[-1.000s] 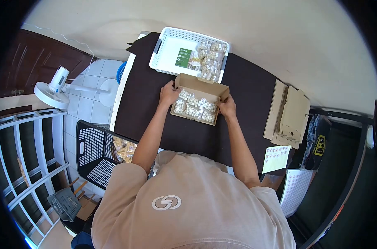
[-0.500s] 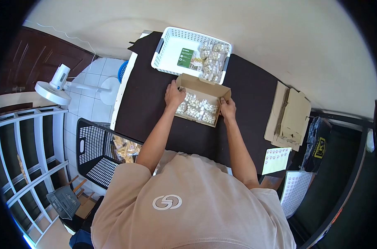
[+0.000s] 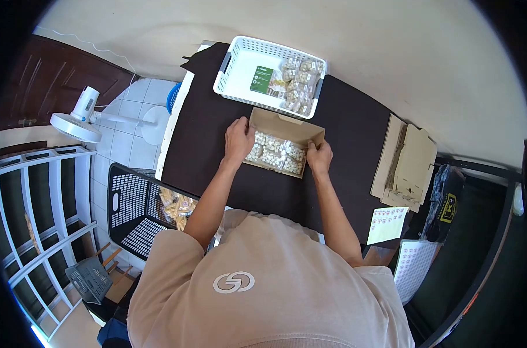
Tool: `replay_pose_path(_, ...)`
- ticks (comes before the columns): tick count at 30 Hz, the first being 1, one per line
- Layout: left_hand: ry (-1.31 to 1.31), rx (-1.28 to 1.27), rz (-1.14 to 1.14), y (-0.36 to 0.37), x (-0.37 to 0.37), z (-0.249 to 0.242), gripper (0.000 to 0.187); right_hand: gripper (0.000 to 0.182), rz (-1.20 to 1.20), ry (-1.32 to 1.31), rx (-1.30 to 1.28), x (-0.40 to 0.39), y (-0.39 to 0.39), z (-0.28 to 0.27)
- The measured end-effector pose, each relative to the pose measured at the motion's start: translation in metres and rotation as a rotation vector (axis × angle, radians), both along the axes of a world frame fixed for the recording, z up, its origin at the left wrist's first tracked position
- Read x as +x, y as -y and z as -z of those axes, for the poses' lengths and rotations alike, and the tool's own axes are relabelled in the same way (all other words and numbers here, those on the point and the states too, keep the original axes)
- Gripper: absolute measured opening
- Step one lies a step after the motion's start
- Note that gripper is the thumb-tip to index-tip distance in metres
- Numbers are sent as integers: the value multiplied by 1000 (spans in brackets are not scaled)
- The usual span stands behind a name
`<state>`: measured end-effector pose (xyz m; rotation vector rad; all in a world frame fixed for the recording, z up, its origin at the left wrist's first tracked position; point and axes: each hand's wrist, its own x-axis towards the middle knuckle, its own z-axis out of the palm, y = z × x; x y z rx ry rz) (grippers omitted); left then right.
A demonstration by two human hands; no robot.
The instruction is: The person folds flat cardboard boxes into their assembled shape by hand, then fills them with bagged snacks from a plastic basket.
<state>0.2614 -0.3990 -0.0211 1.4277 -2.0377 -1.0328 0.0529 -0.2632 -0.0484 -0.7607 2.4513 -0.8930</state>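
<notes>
An open cardboard box [image 3: 288, 129] lies on the dark tabletop in front of me, its flap raised on the far side. Several clear packets of small whitish pieces [image 3: 271, 158] fill its bottom. My left hand [image 3: 239, 141] is closed at the box's left wall, fingers curled and thumb near the rim. At the opposite end, my right hand [image 3: 319, 156] pinches the right wall, thumb toward the inside. Just beyond the box stands a white basket [image 3: 228, 87] holding similar packets [image 3: 301, 87] and a green-and-white printed card [image 3: 262, 79].
Flattened cardboard boxes [image 3: 411, 165] are stacked at the table's right, near a sheet of stickers [image 3: 387, 225]. A black crate [image 3: 133, 200] with yellowish packets [image 3: 177, 206] stands at the left. Farther left is a white fan [image 3: 78, 124].
The box has shifted slightly toward me and its flap appears lower. My left hand has slid outward along the left wall, its thumb less far over the rim.
</notes>
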Motion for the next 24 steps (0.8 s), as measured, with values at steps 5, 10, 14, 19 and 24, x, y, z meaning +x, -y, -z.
replay_pose_path(5, 108, -19, 22, -13, 0, -18, 12, 26, -38, 71, 45, 8, -14, -16)
replay_pose_path(10, 174, 29, 71, -29, 17, -12, 17, 43, -238, 43, -45, 13, -46, -13)
replay_pose_path(14, 176, 28, 88, -45, 27, 2, 25, 60, -364, 107, 70, 13, -61, -29)
replay_pose_path(19, 176, 11, 68, -55, 36, 14, 30, 77, -723, -38, 243, 22, -53, -105)
replay_pose_path(24, 71, 50, 53, -68, 47, 23, 32, 68, -814, -121, 134, 34, -32, -81)
